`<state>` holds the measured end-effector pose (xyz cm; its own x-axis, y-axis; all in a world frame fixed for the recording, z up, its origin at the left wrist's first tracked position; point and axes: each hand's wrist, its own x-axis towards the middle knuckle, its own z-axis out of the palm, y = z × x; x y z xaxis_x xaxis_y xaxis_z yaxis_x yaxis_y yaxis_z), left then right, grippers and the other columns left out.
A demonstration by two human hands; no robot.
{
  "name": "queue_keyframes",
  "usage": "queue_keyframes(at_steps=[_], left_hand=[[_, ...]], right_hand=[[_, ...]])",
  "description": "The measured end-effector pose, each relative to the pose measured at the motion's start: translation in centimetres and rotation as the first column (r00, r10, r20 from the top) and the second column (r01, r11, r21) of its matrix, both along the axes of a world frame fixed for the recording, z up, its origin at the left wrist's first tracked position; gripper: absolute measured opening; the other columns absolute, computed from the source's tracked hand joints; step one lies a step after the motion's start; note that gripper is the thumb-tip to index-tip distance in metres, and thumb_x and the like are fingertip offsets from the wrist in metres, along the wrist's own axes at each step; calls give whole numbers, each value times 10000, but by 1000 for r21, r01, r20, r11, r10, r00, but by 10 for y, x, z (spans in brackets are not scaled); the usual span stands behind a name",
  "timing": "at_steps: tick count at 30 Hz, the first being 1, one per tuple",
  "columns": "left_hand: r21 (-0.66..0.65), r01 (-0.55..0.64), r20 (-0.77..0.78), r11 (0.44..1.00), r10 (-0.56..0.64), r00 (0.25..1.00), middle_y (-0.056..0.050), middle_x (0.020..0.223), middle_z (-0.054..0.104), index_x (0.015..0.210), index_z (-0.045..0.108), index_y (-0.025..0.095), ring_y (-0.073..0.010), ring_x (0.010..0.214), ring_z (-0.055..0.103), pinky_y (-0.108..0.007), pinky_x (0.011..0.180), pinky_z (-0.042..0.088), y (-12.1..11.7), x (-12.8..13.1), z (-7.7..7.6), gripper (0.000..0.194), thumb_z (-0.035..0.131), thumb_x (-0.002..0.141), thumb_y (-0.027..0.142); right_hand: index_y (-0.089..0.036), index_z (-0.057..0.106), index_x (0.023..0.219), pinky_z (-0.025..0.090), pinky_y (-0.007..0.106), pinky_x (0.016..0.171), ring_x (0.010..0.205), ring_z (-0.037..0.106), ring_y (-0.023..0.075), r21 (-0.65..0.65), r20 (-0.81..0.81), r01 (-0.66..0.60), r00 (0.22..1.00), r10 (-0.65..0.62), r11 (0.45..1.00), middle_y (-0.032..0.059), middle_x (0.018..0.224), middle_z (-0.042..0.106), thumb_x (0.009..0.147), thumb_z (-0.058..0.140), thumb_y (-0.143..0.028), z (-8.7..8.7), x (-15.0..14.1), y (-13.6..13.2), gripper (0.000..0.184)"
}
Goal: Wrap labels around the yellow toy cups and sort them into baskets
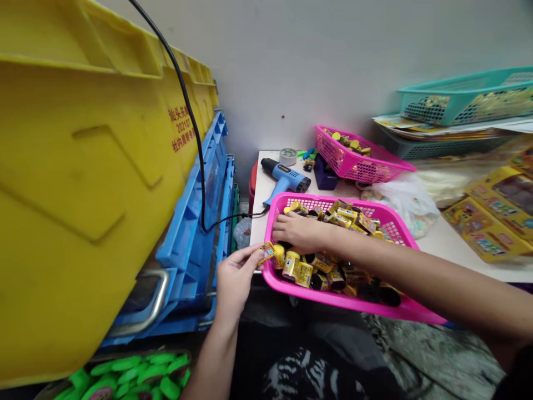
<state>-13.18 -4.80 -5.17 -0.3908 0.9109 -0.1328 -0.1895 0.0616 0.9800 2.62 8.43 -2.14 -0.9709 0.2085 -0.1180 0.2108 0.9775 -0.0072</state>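
A small yellow printed label (267,253) is pinched between the thumb and fingers of my left hand (236,275), at the left rim of a pink plastic basket (325,297). Small round tubs (291,264) with yellow printed wraps and some dark ends fill this basket in a loose heap. My right hand (302,232) reaches across the basket from the right. Its fingers lie outstretched over the tubs near the left wall, and their tips are partly hidden. One yellow-topped tub (278,256) sits right beside the label.
A blue heat gun (287,179) with a black cord (183,83) lies behind the basket, near a tape roll (288,156). Another pink basket (353,158), a teal basket (449,105) and yellow boxes (483,222) stand rightward. Yellow (83,166) and blue crates (187,222) border the left.
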Motion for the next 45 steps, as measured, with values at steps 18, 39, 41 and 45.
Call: queue_keyframes(at_steps=[18, 39, 41, 45], left_hand=[[67, 209, 226, 976, -219, 949, -97, 941, 762, 912, 763, 157, -191, 820, 710, -261, 725, 574, 10, 58, 12, 264, 763, 714, 333], [68, -87, 272, 994, 65, 960, -54, 810, 762, 832, 740, 149, -128, 668, 691, -202, 604, 537, 15, 29, 13, 301, 826, 614, 338], [63, -80, 267, 995, 61, 962, -55, 806, 762, 842, 743, 146, -133, 676, 691, -207, 614, 540, 15, 29, 11, 304, 822, 619, 337], [70, -77, 257, 995, 57, 965, -50, 806, 762, 845, 747, 150, -133, 685, 691, -194, 596, 533, 12, 21, 8, 275, 804, 650, 335]], right_hand=[[-204, 644, 986, 591, 340, 756, 919, 702, 219, -927, -369, -86, 34, -929, 366, 68, 994, 737, 741, 730, -375, 10, 85, -94, 311], [-191, 671, 965, 393, 379, 829, 978, 563, 249, -66, -265, 408, 873, -410, 911, 92, 993, 695, 909, 532, -294, 9, 55, -36, 182], [-147, 648, 999, 380, 366, 794, 995, 564, 264, -50, -98, 398, 911, -401, 916, 126, 957, 701, 902, 529, -254, 1, 25, -32, 188], [-67, 647, 991, 356, 407, 811, 995, 576, 300, -11, 37, 425, 904, -425, 905, 194, 921, 701, 865, 475, -91, -16, -10, -20, 214]])
